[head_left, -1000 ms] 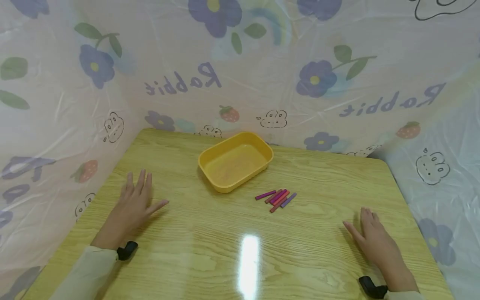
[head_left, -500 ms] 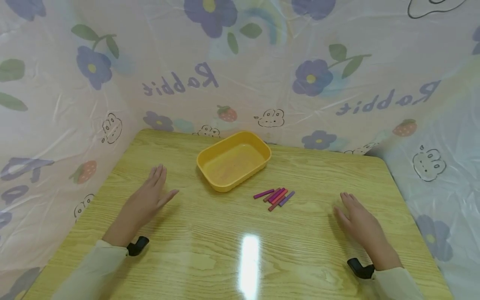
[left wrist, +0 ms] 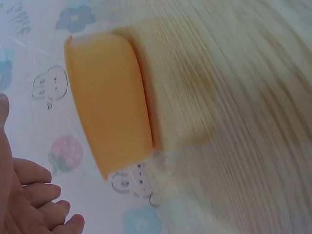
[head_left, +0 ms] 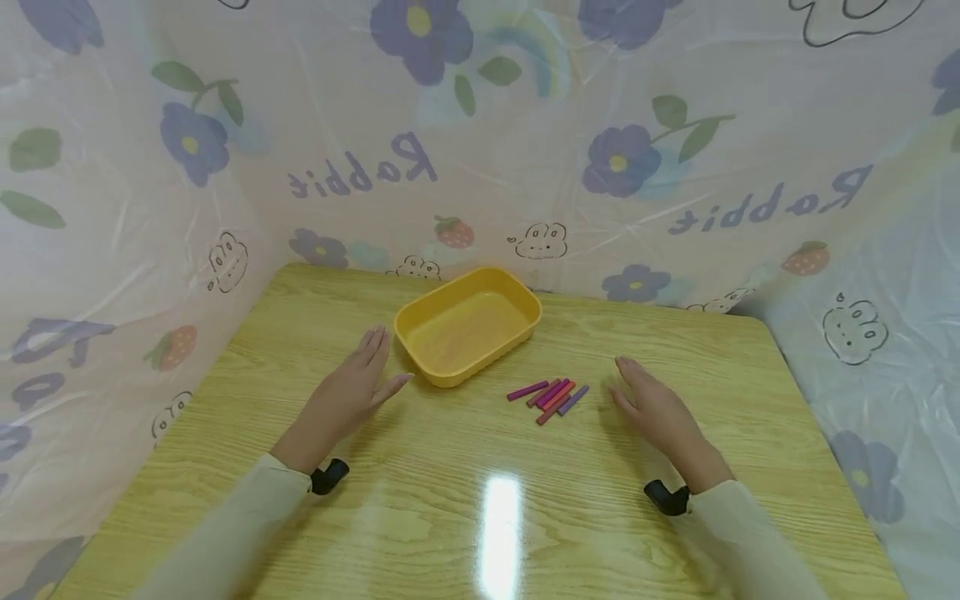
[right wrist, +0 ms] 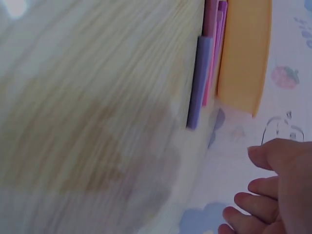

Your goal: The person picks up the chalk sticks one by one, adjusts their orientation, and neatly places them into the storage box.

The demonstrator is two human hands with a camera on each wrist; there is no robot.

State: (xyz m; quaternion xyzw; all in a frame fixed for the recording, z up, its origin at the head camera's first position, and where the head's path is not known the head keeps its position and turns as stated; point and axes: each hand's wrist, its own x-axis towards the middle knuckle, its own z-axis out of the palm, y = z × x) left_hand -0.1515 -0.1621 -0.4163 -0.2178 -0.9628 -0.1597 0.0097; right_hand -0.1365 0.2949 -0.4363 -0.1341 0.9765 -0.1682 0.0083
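Two hands, seen from the head: The left hand [head_left: 345, 396] is just beside the yellow tub [head_left: 480, 322], fingers pressed together, thumb sticking out. The right hand [head_left: 663, 417] is near the sticks [head_left: 557, 395], fingers close together too.
Sticks, same view: Six little ones, red, pink and purple, lie in a loose pile on the bench [head_left: 420, 492], outside the tub, near its front right side.
Tub, from the left wrist: Its side shows, apart from the fingers, which bend a little.
Purple stick, from the right wrist: This one [right wrist: 199, 83] is closest, and the softly bent fingers pinch nothing.
Hands' job now: I think they are getting ready; no stick is picked up yet.
Sticks' next need: Probably a careful pinch by the right hand, since they are thin and close together.
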